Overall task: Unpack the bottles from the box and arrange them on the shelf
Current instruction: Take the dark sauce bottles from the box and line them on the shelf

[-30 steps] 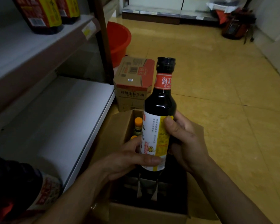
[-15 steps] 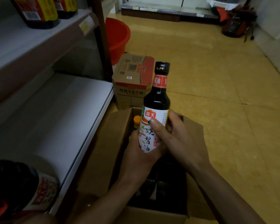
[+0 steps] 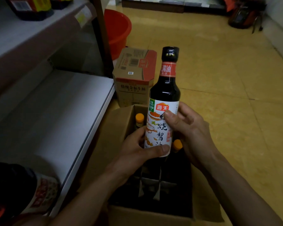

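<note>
A dark soy sauce bottle (image 3: 166,88) with a white label and red neck band stands upright above the open cardboard box (image 3: 119,121). My left hand (image 3: 137,154) grips its lower part, thumb across the label's bottom. My right hand (image 3: 186,129) holds the label's upper right side, thumb on its front. Two orange-capped bottles (image 3: 139,119) remain in the box, one (image 3: 177,144) just behind the held bottle. The white lower shelf (image 3: 59,115) lies to the left.
A dark bottle (image 3: 23,191) stands on the lower shelf at the near left. More bottles (image 3: 31,7) sit on the upper shelf. A closed printed carton (image 3: 134,75) and a red basin (image 3: 118,30) stand beyond the box. Yellow floor spreads to the right.
The bottle has been turned in my hands so its front label faces me. My left hand shifted from the front of the label to its lower left.
</note>
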`<state>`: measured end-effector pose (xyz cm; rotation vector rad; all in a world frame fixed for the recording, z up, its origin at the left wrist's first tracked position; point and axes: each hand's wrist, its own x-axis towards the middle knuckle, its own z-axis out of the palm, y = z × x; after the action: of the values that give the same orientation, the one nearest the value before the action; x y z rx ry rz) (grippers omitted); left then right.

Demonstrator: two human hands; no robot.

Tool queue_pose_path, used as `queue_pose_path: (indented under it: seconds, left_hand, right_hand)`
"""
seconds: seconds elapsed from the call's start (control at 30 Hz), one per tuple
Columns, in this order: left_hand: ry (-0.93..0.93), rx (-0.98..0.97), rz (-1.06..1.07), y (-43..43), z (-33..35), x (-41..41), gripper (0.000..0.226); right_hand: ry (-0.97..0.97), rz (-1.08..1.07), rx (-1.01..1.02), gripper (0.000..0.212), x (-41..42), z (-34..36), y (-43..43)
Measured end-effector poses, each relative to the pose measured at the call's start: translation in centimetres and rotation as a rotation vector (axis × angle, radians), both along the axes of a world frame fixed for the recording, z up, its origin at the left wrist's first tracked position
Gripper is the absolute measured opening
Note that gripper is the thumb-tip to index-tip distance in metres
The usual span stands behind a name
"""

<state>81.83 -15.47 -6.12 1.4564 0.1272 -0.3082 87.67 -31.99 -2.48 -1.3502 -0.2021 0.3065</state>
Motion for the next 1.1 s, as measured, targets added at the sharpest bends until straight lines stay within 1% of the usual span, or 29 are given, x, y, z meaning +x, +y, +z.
queue_pose_path:
  seconds: [0.17, 0.23, 0.37, 0.43, 0.57, 0.67, 0.8, 0.9, 1.0, 1.1]
  left_hand:
    - [0.012, 0.024, 0.056, -0.1, 0.0, 0.3, 0.066]
    - [0.027, 0.036, 0.079, -0.2, 0.5, -0.2, 0.067]
    - [0.073, 0.054, 0.094, -0.5, 1.9, -1.6, 0.059]
    - [0.092, 0.05, 0.088, -0.7, 3.0, -2.4, 0.054]
    - [0.167, 0.02, 0.099, -0.8, 4.4, -5.2, 0.056]
    - [0.224, -0.008, 0.117, -0.6, 6.2, -7.7, 0.061]
    - [0.32, -0.015, 0.104, -0.2, 9.8, -10.9, 0.059]
    - [0.368, -0.005, 0.066, -0.3, 13.2, -12.8, 0.058]
    - [0.384, 0.0, 0.038, -0.5, 17.7, -14.6, 0.059]
    - [0.39, -0.025, 0.037, -0.5, 23.5, -15.7, 0.059]
  right_hand:
    - [-0.003, 0.002, -0.035, 0.04, 0.1, 0.5, 0.6]
    - [-0.005, -0.027, -0.062, 0.041, -0.4, 1.2, 0.9]
    - [-0.01, -0.069, -0.132, 0.039, -1.5, 2.7, 1.2]
    - [0.033, -0.046, -0.139, 0.041, -2.3, 3.2, 1.2]
    - [0.12, -0.027, -0.154, 0.045, -4.8, 4.3, 1.3]
    - [0.179, -0.025, -0.161, 0.044, -7.1, 5.7, 1.6]
    - [0.273, -0.036, -0.177, 0.045, -10.4, 8.6, 1.9]
    - [0.289, -0.052, -0.198, 0.043, -12.4, 11.9, 1.6]
    - [0.274, -0.03, -0.21, 0.04, -14.1, 16.4, 0.9]
    - [0.278, -0.022, -0.207, 0.041, -15.3, 22.4, 0.7]
